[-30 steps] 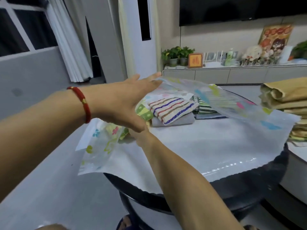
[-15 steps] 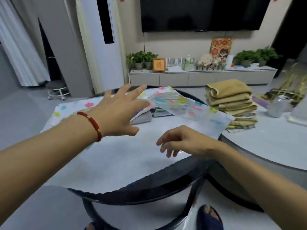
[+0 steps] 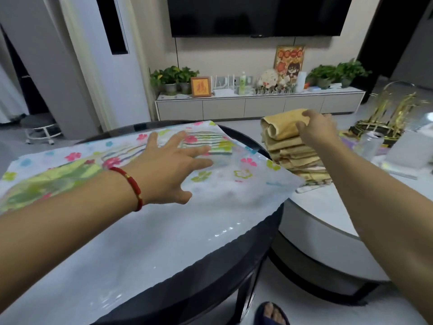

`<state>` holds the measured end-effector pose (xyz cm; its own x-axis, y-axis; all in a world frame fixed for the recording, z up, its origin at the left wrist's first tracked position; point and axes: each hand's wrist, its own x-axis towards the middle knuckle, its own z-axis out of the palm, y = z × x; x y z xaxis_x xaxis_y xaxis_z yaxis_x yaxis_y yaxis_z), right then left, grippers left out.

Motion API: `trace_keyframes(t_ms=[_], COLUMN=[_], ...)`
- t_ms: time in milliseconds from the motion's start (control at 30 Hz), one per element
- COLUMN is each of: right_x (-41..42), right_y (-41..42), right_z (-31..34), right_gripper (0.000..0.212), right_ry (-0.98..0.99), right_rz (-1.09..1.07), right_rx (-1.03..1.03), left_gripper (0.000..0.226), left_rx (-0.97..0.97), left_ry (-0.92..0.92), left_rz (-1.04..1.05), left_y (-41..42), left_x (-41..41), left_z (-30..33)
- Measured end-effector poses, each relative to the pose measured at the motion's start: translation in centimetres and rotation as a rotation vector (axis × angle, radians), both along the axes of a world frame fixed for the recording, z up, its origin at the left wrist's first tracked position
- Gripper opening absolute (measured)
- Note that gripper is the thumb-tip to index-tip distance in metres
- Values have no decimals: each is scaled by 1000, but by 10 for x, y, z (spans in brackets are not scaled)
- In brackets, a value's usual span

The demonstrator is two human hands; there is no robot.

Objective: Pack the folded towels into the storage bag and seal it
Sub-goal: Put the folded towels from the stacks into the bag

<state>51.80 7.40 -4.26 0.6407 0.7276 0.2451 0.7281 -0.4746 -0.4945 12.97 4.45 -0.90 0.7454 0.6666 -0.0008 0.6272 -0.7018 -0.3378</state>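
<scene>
The left hand lies spread flat on the storage bag on the tabletop; the right hand grips the top towel of the stack beside it.

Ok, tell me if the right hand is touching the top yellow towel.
Touching: the head view shows the right hand with fingers curled over the top yellow towel.

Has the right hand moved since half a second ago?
Yes. The right hand has gone from hovering over the bag near the table's front edge to the right, onto the top of the towel stack, which stays put.
</scene>
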Motion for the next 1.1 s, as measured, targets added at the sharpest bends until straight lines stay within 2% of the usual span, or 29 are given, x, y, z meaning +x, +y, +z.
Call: trace_keyframes(t_ms=[133, 200, 267, 333, 467, 633, 733, 800, 867, 967, 1033, 1100], right_x=[27, 31, 34, 35, 29, 19, 4, -21, -59, -130, -172, -203], right_y=[36, 44, 46, 44, 9, -87, -155, -188, -198, -181, -159, -132], right_z=[-3, 0, 7, 18, 46, 89, 107, 108, 92, 42, 9, -21], right_gripper=[56, 54, 48, 46, 62, 40, 39, 45, 55, 46, 42, 38], right_ry=[33, 20, 49, 210, 706, 989, 1114, 1167, 1133, 1143, 1202, 1234], right_rz=[-99, -139, -125, -43, 115, 319, 556, 744, 823, 861, 766, 533], right_rx=[-215, -198, -97, 23, 353, 561, 497, 344, 121, -96, 4, 263], left_gripper=[83, 83, 82, 81, 86, 94, 102, 107, 108, 108, 108, 109], left_rx=[-64, -65, -71, -71, -67, -8, -24, -52, -72, -68, -63, -60], left_ry=[-114, -128, -127, -121, -131, -107, -94, -93, -106, -81, -45, -24], left_rz=[34, 33, 35, 40, 52, 43, 66, 86, 106, 123, 138, 141], left_y=[13, 16, 15, 15, 14, 10, 3, -3, -11, -21, -26, -27], left_x=[-1, 0, 1, 1, 1, 0, 0, -1, -4, -6, -8, -10], left_z=[11, 14, 16, 17, 22, 37, 47, 54, 62, 71, 74, 75])
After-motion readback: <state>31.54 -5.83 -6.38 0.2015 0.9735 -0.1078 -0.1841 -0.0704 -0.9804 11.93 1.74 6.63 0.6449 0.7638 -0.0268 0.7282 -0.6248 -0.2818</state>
